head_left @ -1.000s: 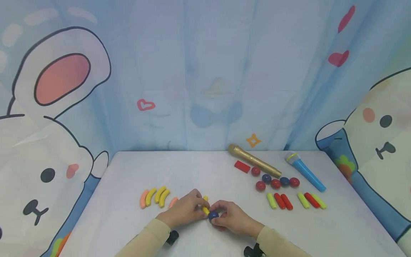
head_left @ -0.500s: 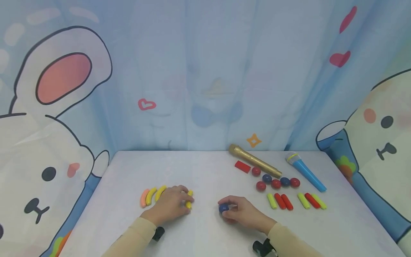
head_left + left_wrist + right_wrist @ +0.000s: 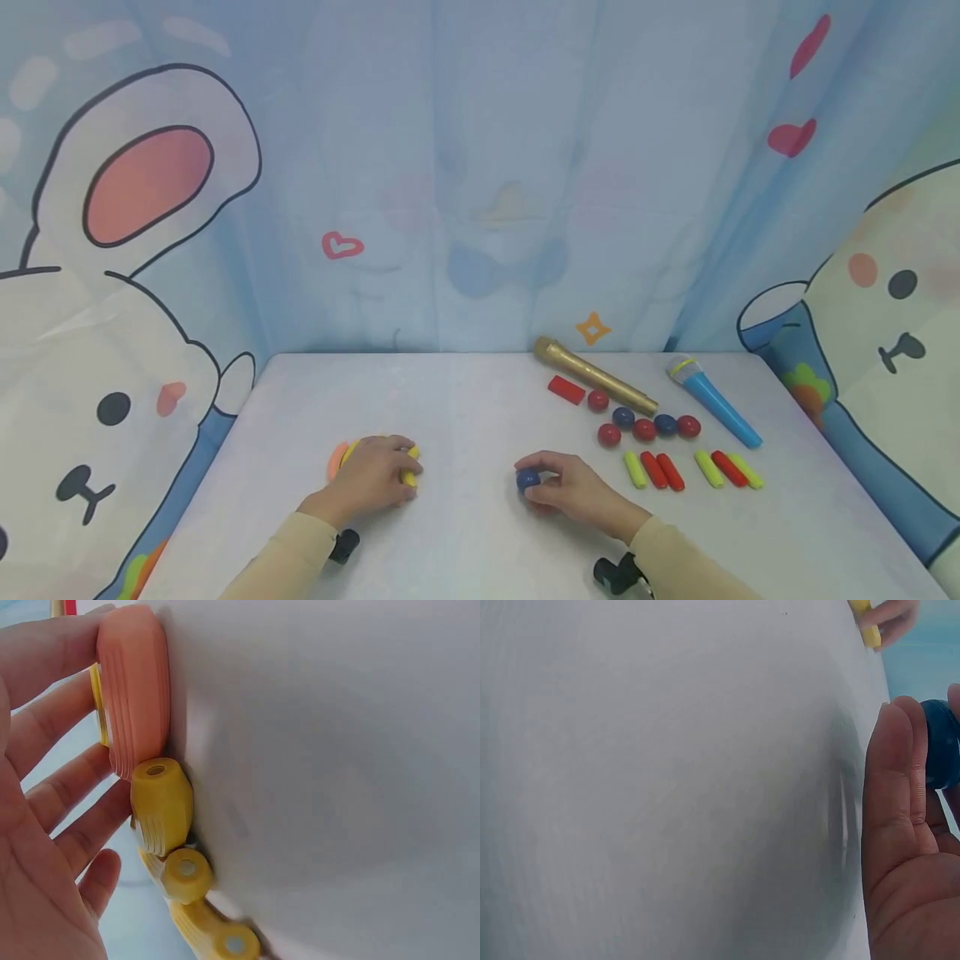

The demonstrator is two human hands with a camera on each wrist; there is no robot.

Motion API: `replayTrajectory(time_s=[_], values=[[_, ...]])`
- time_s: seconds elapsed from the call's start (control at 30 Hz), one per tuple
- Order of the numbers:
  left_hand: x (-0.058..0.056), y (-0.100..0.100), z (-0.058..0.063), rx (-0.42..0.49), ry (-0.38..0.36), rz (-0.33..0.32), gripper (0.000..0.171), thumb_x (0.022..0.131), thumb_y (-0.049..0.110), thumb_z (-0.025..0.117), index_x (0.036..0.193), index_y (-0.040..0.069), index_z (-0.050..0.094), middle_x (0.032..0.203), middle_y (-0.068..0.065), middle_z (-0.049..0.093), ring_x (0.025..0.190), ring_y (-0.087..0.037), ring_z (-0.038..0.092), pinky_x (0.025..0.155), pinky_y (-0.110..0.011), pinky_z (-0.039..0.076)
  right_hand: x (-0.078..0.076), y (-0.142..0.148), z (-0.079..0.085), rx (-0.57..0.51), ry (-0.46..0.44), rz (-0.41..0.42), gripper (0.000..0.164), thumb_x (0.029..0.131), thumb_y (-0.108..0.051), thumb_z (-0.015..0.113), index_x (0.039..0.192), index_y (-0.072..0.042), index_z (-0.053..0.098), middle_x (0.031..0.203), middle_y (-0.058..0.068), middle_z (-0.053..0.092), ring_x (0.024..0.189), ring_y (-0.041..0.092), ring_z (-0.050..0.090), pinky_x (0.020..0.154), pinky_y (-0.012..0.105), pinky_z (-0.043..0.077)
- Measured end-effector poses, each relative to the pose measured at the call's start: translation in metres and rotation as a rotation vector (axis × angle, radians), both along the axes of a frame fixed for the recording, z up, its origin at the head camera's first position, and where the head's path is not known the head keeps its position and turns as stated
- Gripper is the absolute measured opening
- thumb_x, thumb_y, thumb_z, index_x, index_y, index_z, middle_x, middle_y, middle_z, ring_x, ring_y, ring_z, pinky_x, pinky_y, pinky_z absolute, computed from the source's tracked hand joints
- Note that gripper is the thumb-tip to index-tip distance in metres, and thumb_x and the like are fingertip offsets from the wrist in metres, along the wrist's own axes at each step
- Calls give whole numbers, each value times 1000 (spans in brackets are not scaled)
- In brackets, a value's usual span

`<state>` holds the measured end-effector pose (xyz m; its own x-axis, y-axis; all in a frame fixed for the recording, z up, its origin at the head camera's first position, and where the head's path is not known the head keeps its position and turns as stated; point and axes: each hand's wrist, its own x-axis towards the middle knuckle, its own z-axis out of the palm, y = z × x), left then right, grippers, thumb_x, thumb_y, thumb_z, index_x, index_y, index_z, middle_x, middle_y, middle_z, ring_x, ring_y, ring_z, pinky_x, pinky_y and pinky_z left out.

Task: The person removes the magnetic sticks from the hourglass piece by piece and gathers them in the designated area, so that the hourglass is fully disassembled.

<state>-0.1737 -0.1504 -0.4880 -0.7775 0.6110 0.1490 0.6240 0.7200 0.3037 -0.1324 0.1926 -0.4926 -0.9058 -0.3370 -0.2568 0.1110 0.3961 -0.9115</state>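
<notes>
At the left of the table, my left hand (image 3: 367, 475) curls its fingers round a yellow curved stick (image 3: 410, 467) in the head view. The left wrist view shows a salmon-pink stick (image 3: 135, 690) against the yellow one at the fingers, and several yellow sticks (image 3: 161, 802), some with grey disc ends, in a row beside it. The hand hides part of this row from above. Near the middle, my right hand (image 3: 577, 496) holds a small blue ball (image 3: 528, 480) between thumb and fingers; the right wrist view shows the ball (image 3: 943, 742) partly behind the fingers.
At the back right lie a gold microphone (image 3: 596, 373), a blue microphone (image 3: 716, 404) and a red rectangular piece (image 3: 566, 389). Several red balls (image 3: 644, 430) and blue balls sit below them. Straight red sticks (image 3: 670, 472) and lime sticks (image 3: 707, 468) lie nearer.
The hands have parted. My left hand has carried the yellow stick leftward to the other curved sticks. My right hand has moved slightly right and away from me, still holding the blue ball.
</notes>
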Motion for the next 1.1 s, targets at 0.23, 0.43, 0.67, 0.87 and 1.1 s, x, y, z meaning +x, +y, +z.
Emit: replayTrajectory(time_s=[0.23,0.43,0.67,0.87,1.1], values=[[0,-3,-5,25,-39,16,31,77,26,83,106,17,77,124,-7,65,119,-26,58,104,-52,38,-4,8,-5,32,33,-47,48,85,-15,79,130,-12,62,122,8,60,81,22,63,72,33,55],[5,13,6,56,-92,22,37,83,28,80,117,16,73,132,-10,61,126,-32,52,107,-52,37,-5,16,-3,71,46,-161,46,85,-17,80,128,-16,64,118,5,62,83,21,63,74,34,56],[3,28,9,98,-177,8,37,88,32,76,122,17,70,135,-6,59,127,-29,52,106,-50,40,-3,51,15,37,34,-277,52,87,-19,79,135,-15,59,127,7,60,102,23,64,83,38,57],[1,23,2,124,-267,63,37,90,33,73,124,19,69,137,-3,56,128,-26,51,106,-47,41,3,120,31,118,81,-330,64,92,-33,74,146,-11,46,143,20,47,117,35,58,87,41,56],[2,17,0,157,-286,74,37,91,34,73,124,20,69,137,-2,56,129,-26,50,107,-47,40,6,203,27,361,150,-418,72,98,-40,64,151,-1,35,145,34,36,124,51,46,94,55,49]])
